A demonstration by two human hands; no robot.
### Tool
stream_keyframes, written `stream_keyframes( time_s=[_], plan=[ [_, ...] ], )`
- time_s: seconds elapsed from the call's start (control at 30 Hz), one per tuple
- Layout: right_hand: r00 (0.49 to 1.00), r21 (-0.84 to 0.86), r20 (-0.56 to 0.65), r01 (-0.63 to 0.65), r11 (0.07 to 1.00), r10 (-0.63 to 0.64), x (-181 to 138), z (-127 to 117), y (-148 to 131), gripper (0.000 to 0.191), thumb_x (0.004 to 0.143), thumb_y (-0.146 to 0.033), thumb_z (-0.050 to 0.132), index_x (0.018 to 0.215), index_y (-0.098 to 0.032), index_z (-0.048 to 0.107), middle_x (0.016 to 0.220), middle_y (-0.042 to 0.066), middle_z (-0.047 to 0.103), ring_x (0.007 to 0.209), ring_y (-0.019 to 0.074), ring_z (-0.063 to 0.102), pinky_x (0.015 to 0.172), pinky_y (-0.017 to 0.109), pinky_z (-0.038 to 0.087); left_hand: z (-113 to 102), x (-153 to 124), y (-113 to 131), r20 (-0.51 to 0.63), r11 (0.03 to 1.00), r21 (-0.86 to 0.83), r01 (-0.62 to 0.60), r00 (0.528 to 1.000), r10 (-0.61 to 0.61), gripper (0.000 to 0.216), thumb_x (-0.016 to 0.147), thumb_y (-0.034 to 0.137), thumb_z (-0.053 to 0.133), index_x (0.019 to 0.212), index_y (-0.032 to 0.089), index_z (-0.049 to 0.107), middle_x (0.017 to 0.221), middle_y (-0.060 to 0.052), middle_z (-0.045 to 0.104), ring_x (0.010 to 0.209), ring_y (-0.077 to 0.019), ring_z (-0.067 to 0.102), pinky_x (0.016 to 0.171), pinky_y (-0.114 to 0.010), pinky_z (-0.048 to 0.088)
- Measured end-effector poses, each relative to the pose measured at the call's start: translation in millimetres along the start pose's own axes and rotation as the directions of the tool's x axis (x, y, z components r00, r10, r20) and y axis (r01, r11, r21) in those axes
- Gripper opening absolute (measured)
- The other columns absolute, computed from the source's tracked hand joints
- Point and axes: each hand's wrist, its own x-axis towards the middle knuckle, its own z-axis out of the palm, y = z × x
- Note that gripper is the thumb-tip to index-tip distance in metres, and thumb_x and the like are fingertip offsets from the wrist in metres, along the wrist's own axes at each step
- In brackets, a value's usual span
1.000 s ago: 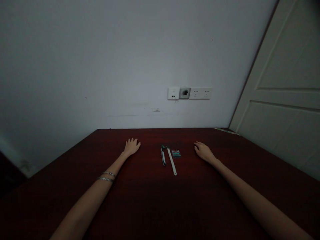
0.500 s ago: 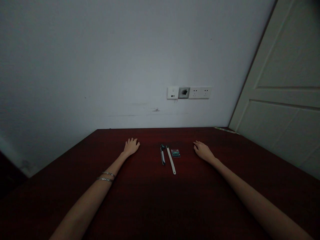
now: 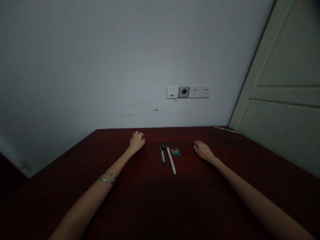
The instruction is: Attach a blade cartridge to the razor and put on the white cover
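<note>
A razor with a dark head and a grey-and-black handle lies on the dark red table. Beside it on the right is a long, thin white stick with a hole in its near end; I cannot make out its kind. Further right sits a small clear plastic case with something teal inside. My left hand is left of the razor, apart from it, raised with loosely bent fingers and nothing visible in it. Right of the case, my right hand rests on the tabletop, fingers stretched out, holding nothing.
The table runs up to a pale wall. Sockets and a switch panel are set in that wall. A panelled door stands on the right. A thin strip lies at the far right table edge.
My left hand has lifted from the table and moved right and away from me, its spread fingers now bent. My right hand and the objects have stayed in place.
</note>
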Motion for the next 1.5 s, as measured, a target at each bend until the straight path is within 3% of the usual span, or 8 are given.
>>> stream_keyframes(
  time_s=[0.17,0.27,0.67,0.97,1.27,1.33,1.4,1.5],
  plan=[
    [1.0,-0.024,0.016,-0.004,1.0,0.004,-0.5,-1.2,-1.3,0.043,0.085,-0.024,0.035,0.117,-0.007,0.057,0.126,0.017,0.052,0.119,0.0272,0.046,0.1,0.039,0.035,-12.5,-16.9,52.5,0.239,0.993,-0.109,-0.045,0.969,0.071,0.026,0.073,0.044,0.055,0.081,0.021,0.065,0.087,-0.006,0.066,0.082,-0.0212,0.062,0.069,-0.028,0.046],
    [1.0,-0.028,0.027,-0.007,1.0,0.008,-0.9,-2.2,-2.2,0.044,0.085,-0.024,0.034,0.118,-0.005,0.056,0.127,0.019,0.051,0.12,0.0281,0.045,0.099,0.04,0.035,-9.9,-30.6,70.8,0.376,0.988,-0.121,-0.094,0.917,0.133,0.037,0.071,0.055,0.053,0.078,0.02,0.066,0.085,-0.008,0.068,0.082,-0.0241,0.063,0.068,-0.031,0.046],
    [0.997,-0.038,0.071,-0.028,0.999,0.031,-2.1,-8.5,-6.8,0.045,0.085,-0.023,0.033,0.121,-0.004,0.054,0.129,0.019,0.049,0.121,0.0263,0.043,0.101,0.037,0.032,9.7,-55.3,89.7,0.327,0.993,0.015,-0.121,0.939,0.109,0.036,0.074,0.048,0.049,0.084,0.018,0.065,0.09,-0.012,0.068,0.088,-0.0271,0.064,0.07,-0.033,0.049],
    [0.996,-0.025,0.083,-0.038,0.999,0.04,-2.2,-11.0,-9.5,0.045,0.086,-0.023,0.034,0.122,-0.004,0.053,0.13,0.019,0.047,0.123,0.0256,0.041,0.102,0.036,0.03,9.7,-59.4,92.1,0.302,0.989,-0.019,-0.146,0.942,0.145,0.029,0.073,0.038,0.051,0.082,0.014,0.066,0.089,-0.016,0.067,0.086,-0.0297,0.064,0.069,-0.036,0.048],
    [0.998,0.008,0.035,-0.057,0.998,0.056,-0.9,-21.1,-15.3,0.043,0.083,-0.023,0.038,0.119,-0.005,0.056,0.128,0.02,0.049,0.119,0.0278,0.045,0.099,0.039,0.034,-11.2,-56.1,95.8,0.192,0.991,-0.055,-0.123,0.973,0.131,0.029,0.075,0.036,0.048,0.075,0.014,0.068,0.084,-0.016,0.068,0.085,-0.0294,0.064,0.071,-0.036,0.046],
    [0.999,0.107,-0.039,-0.025,0.994,0.029,3.2,-29.2,-25.4,0.042,0.082,-0.023,0.039,0.116,-0.005,0.057,0.126,0.02,0.05,0.118,0.0271,0.045,0.099,0.038,0.033,-22.4,-56.6,98.9,0.15,0.992,-0.059,-0.116,0.981,0.123,0.033,0.077,0.038,0.046,0.074,0.014,0.068,0.082,-0.014,0.068,0.084,-0.0284,0.064,0.071,-0.035,0.045],
    [0.992,0.317,-0.126,0.036,0.948,0.004,7.3,-38.1,-43.8,0.039,0.082,-0.024,0.04,0.112,-0.007,0.06,0.121,0.018,0.055,0.115,0.025,0.048,0.1,0.037,0.033,-33.8,-58.4,102.4,0.115,0.991,-0.065,-0.118,0.985,0.125,0.035,0.078,0.04,0.045,0.073,0.015,0.068,0.081,-0.013,0.068,0.083,-0.0275,0.064,0.072,-0.034,0.045],
    [0.997,0.714,-0.071,0.026,0.7,0.036,8.3,-50.7,-83.9,0.032,0.079,-0.03,0.046,0.1,-0.014,0.065,0.108,0.012,0.064,0.103,0.0231,0.056,0.095,0.038,0.038,-47.8,-63.1,107.0,0.083,0.985,-0.073,-0.154,0.984,0.16,0.034,0.08,0.04,0.044,0.075,0.015,0.067,0.08,-0.011,0.068,0.082,-0.0261,0.064,0.071,-0.034,0.045]
  ],
)
